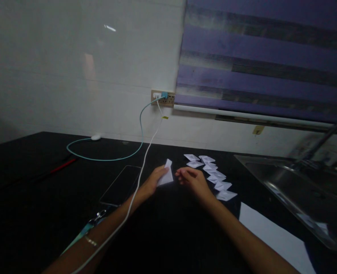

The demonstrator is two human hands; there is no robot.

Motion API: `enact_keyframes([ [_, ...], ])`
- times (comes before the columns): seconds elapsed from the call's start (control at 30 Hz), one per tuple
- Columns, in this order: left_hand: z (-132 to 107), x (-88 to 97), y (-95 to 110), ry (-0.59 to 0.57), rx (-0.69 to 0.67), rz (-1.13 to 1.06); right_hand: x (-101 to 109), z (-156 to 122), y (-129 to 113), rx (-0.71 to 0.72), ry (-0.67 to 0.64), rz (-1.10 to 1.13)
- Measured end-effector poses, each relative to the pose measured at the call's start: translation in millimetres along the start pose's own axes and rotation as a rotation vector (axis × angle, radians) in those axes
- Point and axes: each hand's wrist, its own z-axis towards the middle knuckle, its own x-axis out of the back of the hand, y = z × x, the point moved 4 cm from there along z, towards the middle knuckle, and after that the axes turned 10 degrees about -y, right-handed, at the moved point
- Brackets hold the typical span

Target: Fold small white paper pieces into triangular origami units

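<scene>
My left hand [154, 179] is closed on a folded piece of white paper [165, 178], with the thumb lying over its front. The paper has a narrow tip at the top and a wider lower part. Just right of it, apart from the paper, my right hand [193, 180] hovers with loosely bent fingers and nothing visible in them. Several small folded paper pieces [222, 185] lie in rows beside and beyond my right hand. A flat white paper sheet [271, 234] rests near my right forearm, which partly covers it.
A phone [121, 185] lies left of my left hand on the black countertop [43, 167]. A white cable [145, 154] crosses over my left forearm from the wall socket [170, 99]. A teal cable [111, 160] loops behind. At right is a metal sink [267, 179] with a faucet [313, 148].
</scene>
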Motion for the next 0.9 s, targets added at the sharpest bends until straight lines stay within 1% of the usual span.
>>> enact_keyframes([
  [0.07, 0, -3.1, -8, -0.041, 0.030, -0.048, 1, 1, 4, -0.077, -0.005, 0.143],
  [0.13, 1, -6.4, -16, -0.096, 0.067, -0.099, -1, 0, 6, -0.139, -0.028, 0.226],
  [0.27, -1, -9.3, -27, -0.205, 0.094, -0.077, -5, -2, 2, -0.173, -0.065, 0.242],
  [0.37, -2, -9.7, -26, -0.257, 0.056, -0.019, -5, -2, -1, -0.157, -0.104, 0.165],
  [0.5, -1, -18.1, -15, -0.422, 0.008, 0.039, 0, 0, -3, -0.097, -0.135, -0.043],
  [0.6, -2, -23.7, -11, -0.529, 0.026, 0.079, 4, -1, -5, -0.039, -0.127, -0.219],
  [0.63, -2, -24.0, -11, -0.541, 0.038, 0.087, 4, -1, -6, -0.018, -0.132, -0.259],
  [0.7, 0, -21.8, -14, -0.515, 0.041, 0.111, 3, -3, -9, 0.018, -0.146, -0.313],
  [0.8, 5, -16.2, -20, -0.416, 0.001, 0.238, 0, -5, -13, 0.051, -0.154, -0.347],
  [0.9, 10, -13.3, -23, -0.324, -0.037, 0.371, 0, -3, -13, 0.058, -0.107, -0.325],
])
